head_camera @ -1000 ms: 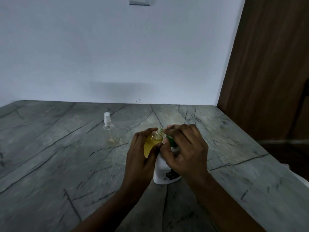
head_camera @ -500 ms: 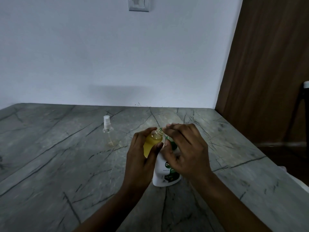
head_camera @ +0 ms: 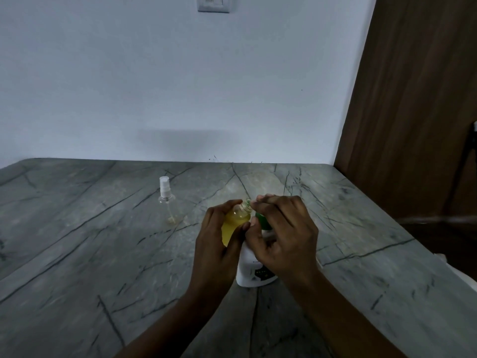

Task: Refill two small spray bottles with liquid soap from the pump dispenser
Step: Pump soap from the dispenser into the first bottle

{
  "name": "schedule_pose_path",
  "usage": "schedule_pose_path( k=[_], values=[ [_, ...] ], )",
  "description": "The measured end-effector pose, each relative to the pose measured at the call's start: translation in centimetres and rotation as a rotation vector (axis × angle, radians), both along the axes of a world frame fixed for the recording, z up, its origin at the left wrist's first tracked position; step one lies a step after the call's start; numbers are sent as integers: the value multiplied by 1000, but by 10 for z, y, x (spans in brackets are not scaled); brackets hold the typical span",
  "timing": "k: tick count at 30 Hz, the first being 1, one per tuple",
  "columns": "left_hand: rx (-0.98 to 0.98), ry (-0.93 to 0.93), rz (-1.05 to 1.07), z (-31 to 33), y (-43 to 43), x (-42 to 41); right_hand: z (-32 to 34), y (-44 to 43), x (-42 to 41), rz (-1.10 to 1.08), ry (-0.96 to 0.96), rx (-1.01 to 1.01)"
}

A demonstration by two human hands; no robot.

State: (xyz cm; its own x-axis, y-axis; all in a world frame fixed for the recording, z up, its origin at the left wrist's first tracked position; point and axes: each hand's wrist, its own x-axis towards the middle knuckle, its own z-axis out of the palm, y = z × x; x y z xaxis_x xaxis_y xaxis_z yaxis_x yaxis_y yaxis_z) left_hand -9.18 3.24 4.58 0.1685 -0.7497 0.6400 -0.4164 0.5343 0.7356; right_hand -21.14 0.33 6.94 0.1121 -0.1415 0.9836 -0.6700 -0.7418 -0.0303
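My left hand grips a small clear spray bottle with its cap off, tilted and holding yellow liquid. Its open neck sits under the spout of the white pump dispenser with a green pump head. My right hand rests on top of that pump head, fingers curled over it and hiding most of it. A second small clear spray bottle with a white spray cap stands upright on the table to the left, apart from both hands and nearly empty.
The grey marble table runs back to a white wall. A brown wooden panel stands at the right, by the table's right edge. A switch plate is high on the wall.
Both hands stay on the bottle and the pump; the dispenser's pump head looks a little higher than half a second ago. The view has shifted slightly.
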Motion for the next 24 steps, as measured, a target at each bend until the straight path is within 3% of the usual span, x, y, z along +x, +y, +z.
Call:
schedule_pose_path(
  k=[24],
  values=[
    [-16, -2, 0, 6, -2, 1, 13, 0, -13, -8, 163, 28]
  ],
)
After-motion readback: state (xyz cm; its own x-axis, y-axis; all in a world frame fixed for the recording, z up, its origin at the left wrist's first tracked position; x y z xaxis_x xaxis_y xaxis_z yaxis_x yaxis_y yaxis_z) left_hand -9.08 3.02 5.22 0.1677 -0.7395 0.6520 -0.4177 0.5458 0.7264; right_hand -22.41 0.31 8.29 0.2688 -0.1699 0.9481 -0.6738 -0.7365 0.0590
